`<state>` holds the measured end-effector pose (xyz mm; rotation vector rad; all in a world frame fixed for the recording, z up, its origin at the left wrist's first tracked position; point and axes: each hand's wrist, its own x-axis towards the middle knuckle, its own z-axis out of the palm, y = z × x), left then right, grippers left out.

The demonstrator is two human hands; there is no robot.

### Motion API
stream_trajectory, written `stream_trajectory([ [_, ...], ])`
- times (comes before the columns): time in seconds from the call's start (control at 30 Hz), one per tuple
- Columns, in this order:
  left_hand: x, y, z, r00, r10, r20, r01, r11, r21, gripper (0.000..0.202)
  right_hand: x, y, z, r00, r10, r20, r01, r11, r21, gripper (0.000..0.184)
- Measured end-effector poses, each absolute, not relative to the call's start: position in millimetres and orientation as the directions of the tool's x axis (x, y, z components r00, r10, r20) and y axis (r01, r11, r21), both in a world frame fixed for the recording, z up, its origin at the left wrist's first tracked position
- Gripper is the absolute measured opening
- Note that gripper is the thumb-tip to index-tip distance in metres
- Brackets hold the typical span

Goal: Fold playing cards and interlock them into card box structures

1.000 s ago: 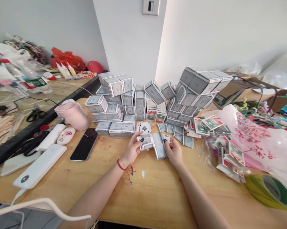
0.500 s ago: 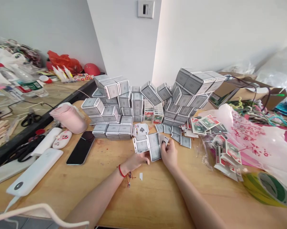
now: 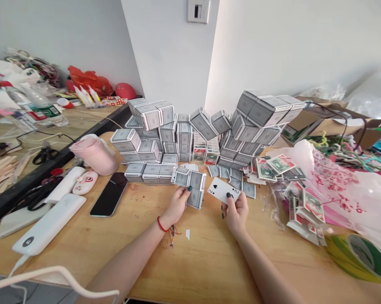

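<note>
My left hand [image 3: 175, 207] is closed on folded playing cards [image 3: 196, 192], their grey patterned backs facing up, joined into a partly built block. Apart from it, my right hand [image 3: 236, 211] pinches a single playing card [image 3: 220, 189], a two of spades, face up. Beyond my hands stand stacked blocks made of folded cards [image 3: 151, 169], in stepped piles at left and a taller pile [image 3: 260, 109] at right. Several loose folded cards [image 3: 236, 177] lie just past my right hand. Behind my left hand, a few flat cards [image 3: 188, 167] are partly hidden.
A black phone [image 3: 109, 195], white power bank [image 3: 49, 223] and pink cloth roll [image 3: 93, 155] lie at left. Card boxes [image 3: 306, 211], a pink-printed plastic bag [image 3: 333, 181] and a yellow-green tape roll [image 3: 358, 255] occupy the right. A small white scrap [image 3: 187, 234] lies near my left wrist.
My right hand has moved right and away from the card block, and the two of spades now lies flat in view. My left hand's thumb has closed over the block, which has tilted.
</note>
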<state>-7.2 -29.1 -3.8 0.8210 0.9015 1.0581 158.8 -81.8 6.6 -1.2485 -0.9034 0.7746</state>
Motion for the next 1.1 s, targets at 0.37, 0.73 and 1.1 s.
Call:
stream_trajectory([
  [0.37, -7, -30, -3, 0.203, 0.946, -0.251, -0.319, 0.307, 0.897, 0.038, 149, -97, -6, 0.396, 0.876, 0.277, 0.372, 0.123, -0.920, 0.019],
  [0.73, -7, -35, 6, 0.396, 0.893, -0.215, -0.283, 0.341, 0.896, 0.035, 156, -87, 5, 0.123, 0.992, 0.040, 0.255, 0.007, -0.967, 0.042],
  [1.1, -6, -34, 3, 0.366, 0.909, -0.199, -0.214, 0.290, 0.933, 0.032, 171, -82, 13, -0.377, 0.903, -0.207, 0.136, -0.167, -0.976, 0.035],
])
